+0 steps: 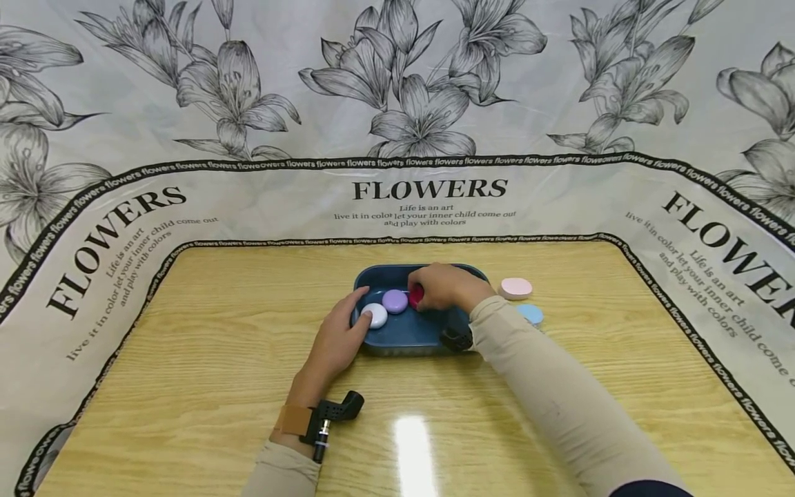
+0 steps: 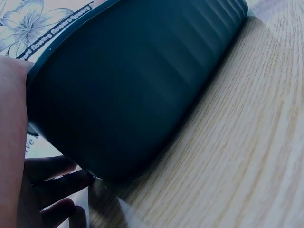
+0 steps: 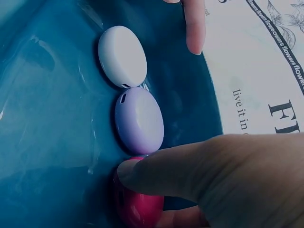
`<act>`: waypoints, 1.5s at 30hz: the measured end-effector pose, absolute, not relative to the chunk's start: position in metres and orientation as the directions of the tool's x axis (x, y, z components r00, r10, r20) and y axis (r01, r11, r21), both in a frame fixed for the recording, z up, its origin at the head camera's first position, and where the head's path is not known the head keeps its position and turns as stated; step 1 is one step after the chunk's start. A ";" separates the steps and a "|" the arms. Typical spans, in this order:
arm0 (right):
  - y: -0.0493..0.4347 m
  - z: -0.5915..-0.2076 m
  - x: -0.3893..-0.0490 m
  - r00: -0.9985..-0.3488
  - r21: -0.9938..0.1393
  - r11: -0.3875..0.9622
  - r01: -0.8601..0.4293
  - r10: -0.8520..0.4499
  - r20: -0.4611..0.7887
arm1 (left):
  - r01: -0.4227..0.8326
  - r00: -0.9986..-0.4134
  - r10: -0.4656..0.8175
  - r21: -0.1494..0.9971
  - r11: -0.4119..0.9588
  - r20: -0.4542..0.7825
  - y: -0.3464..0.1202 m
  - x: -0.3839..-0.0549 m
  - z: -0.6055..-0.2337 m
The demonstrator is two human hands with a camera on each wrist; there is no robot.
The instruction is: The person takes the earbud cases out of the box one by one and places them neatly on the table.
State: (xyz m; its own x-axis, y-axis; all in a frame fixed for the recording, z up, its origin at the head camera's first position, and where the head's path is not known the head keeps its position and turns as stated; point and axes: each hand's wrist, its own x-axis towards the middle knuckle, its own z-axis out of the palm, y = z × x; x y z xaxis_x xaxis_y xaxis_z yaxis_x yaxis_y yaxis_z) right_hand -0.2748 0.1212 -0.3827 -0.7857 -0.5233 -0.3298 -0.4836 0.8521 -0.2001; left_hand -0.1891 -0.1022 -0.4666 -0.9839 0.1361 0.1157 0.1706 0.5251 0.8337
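A blue rectangular tray stands on the wooden table. My left hand grips its left end, thumb at the rim and other fingers along the outer wall; the left wrist view shows those fingers by the tray's dark outer corner. Inside, my right hand pinches a red rounded plastic case between thumb and fingers. Beside it lies a purple case, then a white one, forming a row. Small slots show in the edges of these oval cases. The right hand partly covers the red case.
Right of the tray, a pink case and a light blue case lie on the table, the blue one partly behind my right sleeve. A flower-printed cloth rises behind the table and along its sides.
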 end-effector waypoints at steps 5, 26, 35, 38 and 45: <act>0.123 -0.381 -0.274 -0.782 -0.189 0.853 -0.486 -0.521 -0.342 | 0.162 -0.985 0.132 0.836 0.525 0.108 -0.101 -0.189 -0.466; 0.133 -0.381 -0.261 -0.811 -0.151 0.865 -0.478 -0.501 -0.303 | 0.157 -0.985 0.138 0.840 0.519 0.099 -0.102 -0.186 -0.468; 0.144 -0.377 -0.256 -0.830 -0.168 0.863 -0.476 -0.504 -0.237 | 0.164 -0.984 0.146 0.838 0.520 0.102 -0.102 -0.186 -0.465; 0.145 -0.374 -0.251 -0.840 -0.184 0.869 -0.459 -0.492 -0.228 | 0.168 -0.983 0.150 0.841 0.515 0.104 -0.102 -0.186 -0.466; 0.149 -0.373 -0.247 -0.855 -0.221 0.868 -0.444 -0.485 -0.185 | 0.165 -0.983 0.151 0.843 0.512 0.101 -0.102 -0.185 -0.466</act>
